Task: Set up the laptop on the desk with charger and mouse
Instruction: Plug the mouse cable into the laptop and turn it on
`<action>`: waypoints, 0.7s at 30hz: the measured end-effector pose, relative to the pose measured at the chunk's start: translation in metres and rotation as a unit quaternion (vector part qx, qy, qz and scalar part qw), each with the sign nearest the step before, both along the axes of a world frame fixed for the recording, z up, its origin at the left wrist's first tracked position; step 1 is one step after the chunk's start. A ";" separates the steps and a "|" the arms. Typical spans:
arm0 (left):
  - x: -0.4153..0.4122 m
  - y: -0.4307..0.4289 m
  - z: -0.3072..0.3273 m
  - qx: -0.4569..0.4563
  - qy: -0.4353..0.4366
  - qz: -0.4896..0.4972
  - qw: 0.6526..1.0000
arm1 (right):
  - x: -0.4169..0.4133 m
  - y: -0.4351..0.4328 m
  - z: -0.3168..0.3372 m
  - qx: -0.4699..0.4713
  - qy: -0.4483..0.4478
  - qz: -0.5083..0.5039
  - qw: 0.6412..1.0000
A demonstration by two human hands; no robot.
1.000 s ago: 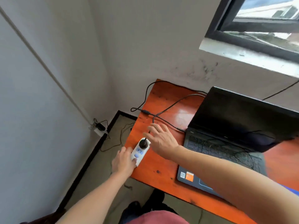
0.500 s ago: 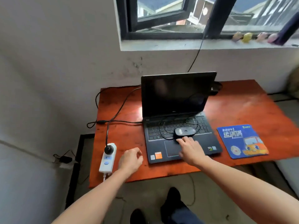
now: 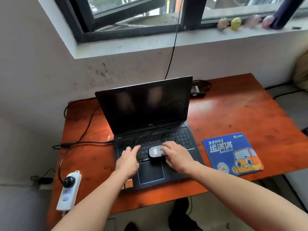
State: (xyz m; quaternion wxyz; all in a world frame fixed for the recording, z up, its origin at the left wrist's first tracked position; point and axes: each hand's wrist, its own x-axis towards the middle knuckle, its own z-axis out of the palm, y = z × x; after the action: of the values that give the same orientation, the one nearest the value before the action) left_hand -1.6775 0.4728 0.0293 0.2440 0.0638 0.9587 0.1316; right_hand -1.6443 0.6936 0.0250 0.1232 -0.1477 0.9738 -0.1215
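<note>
An open black laptop (image 3: pixel 146 110) with a dark screen stands on the orange desk (image 3: pixel 241 114). A grey wired mouse (image 3: pixel 155 151) lies on its keyboard, its thin cable looped over the keys. My right hand (image 3: pixel 176 155) rests on the mouse's right side, fingers curled over it. My left hand (image 3: pixel 129 159) hovers over the keyboard's left part, index finger pointing toward the mouse. The charger cable (image 3: pixel 86 142) runs from the laptop's left side to a black plug in the white power strip (image 3: pixel 69 190). The charger brick (image 3: pixel 197 90) lies behind the screen.
A blue mouse pad (image 3: pixel 231 152) with an orange cartoon truck lies right of the laptop. The power strip overhangs the desk's front left corner. A windowsill (image 3: pixel 166 42) above holds small figurines (image 3: pixel 235 23). A black cord hangs from the window.
The view swung from the power strip to the laptop. My left hand left the strip and came over the keyboard. My right hand moved from the plug onto the mouse.
</note>
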 end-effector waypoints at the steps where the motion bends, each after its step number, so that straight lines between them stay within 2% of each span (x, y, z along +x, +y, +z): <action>1: -0.004 0.005 -0.001 -0.036 -0.008 -0.007 0.999 | -0.008 0.000 -0.004 0.002 -0.007 0.020 1.000; 5: -0.013 0.019 -0.005 -0.161 -0.023 -0.037 0.986 | -0.028 0.001 -0.024 0.048 -0.028 0.072 0.996; 9: -0.015 0.023 -0.004 -0.189 0.033 -0.046 0.980 | -0.032 -0.004 -0.032 0.091 -0.003 0.107 0.990; 11: -0.023 0.021 -0.001 -0.179 0.073 -0.038 0.980 | -0.037 -0.003 -0.032 0.068 -0.004 0.101 0.993; 13: -0.036 0.013 0.006 -0.141 0.114 -0.019 0.983 | -0.040 0.001 -0.026 0.011 -0.012 0.063 0.998; 16: -0.063 0.000 0.019 -0.042 0.148 0.036 0.988 | -0.043 0.009 -0.003 -0.110 -0.032 -0.049 0.992; 19: -0.091 0.005 0.035 0.067 0.153 0.078 0.983 | -0.048 0.027 0.027 -0.229 -0.088 -0.188 0.951; 21: -0.106 0.015 0.046 0.138 0.154 0.094 0.974 | -0.053 0.042 0.044 -0.313 -0.085 -0.277 0.904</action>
State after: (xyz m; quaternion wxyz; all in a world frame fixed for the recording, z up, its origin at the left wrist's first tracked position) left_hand -1.7836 0.4876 0.0752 0.0689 0.0255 0.9589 0.2741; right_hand -1.6975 0.7360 0.0693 0.1139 0.1081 0.8732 -0.4613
